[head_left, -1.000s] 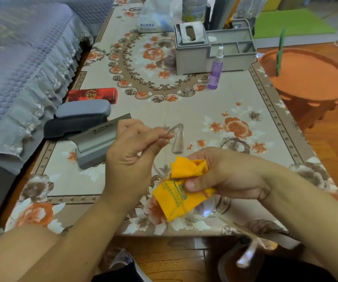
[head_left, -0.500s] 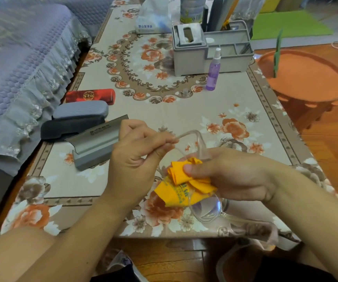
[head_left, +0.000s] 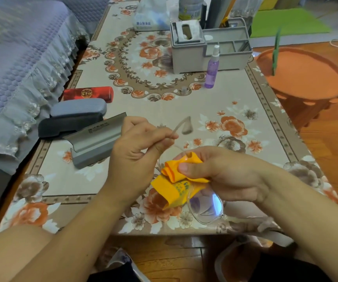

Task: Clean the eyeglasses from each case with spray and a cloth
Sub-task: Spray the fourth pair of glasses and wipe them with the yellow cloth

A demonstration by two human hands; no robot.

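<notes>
My left hand [head_left: 137,155] pinches one temple arm of the clear-framed eyeglasses [head_left: 205,206], holding them above the table's near edge. My right hand [head_left: 223,176] grips a crumpled yellow cloth [head_left: 176,184] round one lens; the other lens hangs bare below that hand. An open grey case [head_left: 94,145] lies left of my hands. Behind it sit a closed dark grey case [head_left: 72,118] and a red case [head_left: 88,94]. A purple spray bottle [head_left: 212,68] stands upright farther back.
The table [head_left: 164,110] has a floral cover. A grey organiser box [head_left: 204,49] and a plastic bag [head_left: 151,15] stand at the far end. A sofa with a lace cover [head_left: 21,64] runs along the left. An orange stool [head_left: 304,76] stands at the right.
The cloth in my right hand has shifted along the lens and bunched differently. The temple arm in my left hand has swung. The glasses have turned a little, showing the lower lens more fully.
</notes>
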